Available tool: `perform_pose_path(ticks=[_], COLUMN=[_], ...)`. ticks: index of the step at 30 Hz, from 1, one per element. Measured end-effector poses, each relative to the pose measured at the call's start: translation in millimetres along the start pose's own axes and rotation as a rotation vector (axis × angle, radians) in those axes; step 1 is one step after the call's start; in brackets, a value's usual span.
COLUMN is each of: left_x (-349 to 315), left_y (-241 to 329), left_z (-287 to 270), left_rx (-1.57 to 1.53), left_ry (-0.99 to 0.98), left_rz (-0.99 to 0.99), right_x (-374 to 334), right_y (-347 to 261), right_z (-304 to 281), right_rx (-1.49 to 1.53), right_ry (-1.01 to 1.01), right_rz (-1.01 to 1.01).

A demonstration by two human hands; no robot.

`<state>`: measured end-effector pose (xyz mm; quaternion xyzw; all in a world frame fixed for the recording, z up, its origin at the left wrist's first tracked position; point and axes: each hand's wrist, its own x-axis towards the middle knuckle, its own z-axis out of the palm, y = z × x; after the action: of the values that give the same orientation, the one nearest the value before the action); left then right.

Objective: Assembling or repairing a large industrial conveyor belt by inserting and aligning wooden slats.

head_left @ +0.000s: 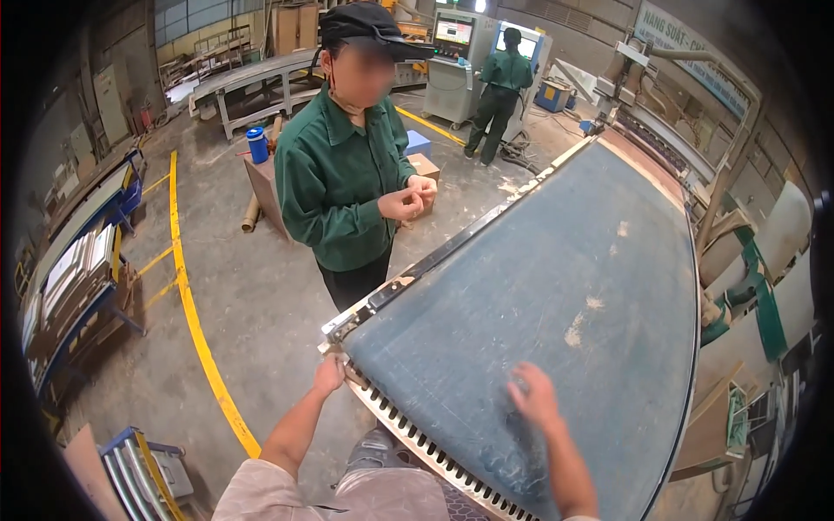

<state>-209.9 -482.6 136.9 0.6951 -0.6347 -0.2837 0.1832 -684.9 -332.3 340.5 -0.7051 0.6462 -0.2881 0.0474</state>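
A long machine bed with a worn blue-grey belt surface [486, 286] stretches away from me toward the far right. At its near left corner, my left hand [329, 373] is closed around the edge, with some of its fingers hidden. Over the near part of the belt is my right hand [535, 396], its fingers apart and nothing in them. A dark shadow lies beside that hand; whether it touches the belt I cannot tell. Pale dusty smears [577, 330] mark the surface farther up.
A person in a green shirt [339, 174] stands left of the bed, hands together. Another person [504, 87] faces a control cabinet at the back. A gantry [651, 130] spans the far end. Stacked panels [78, 269] lie on a rack beyond a yellow floor line [195, 326].
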Motion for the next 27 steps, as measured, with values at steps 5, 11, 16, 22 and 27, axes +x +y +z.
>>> perform_pose_path(ticks=[5, 11, 16, 22, 27], left_x=[1, -4, -6, -4, -4], left_y=[-40, -53, -51, -29, -29], left_z=[14, 32, 34, 27, 27], left_rx=[-0.401, -0.492, -0.273, -0.29, -0.298], left_ry=[0.112, 0.016, 0.095, 0.104, 0.15], left_rz=[-0.172, -0.14, 0.074, 0.043, 0.076], right_x=[-121, -191, -156, -146, -138], right_y=[17, 22, -12, -24, -26], right_z=[35, 49, 81, 97, 97], right_rx=[-0.075, -0.16, -0.039, -0.15, -0.169], right_ry=[0.315, 0.381, 0.317, 0.269, 0.249], right_rz=[0.433, 0.59, 0.465, 0.351, 0.379])
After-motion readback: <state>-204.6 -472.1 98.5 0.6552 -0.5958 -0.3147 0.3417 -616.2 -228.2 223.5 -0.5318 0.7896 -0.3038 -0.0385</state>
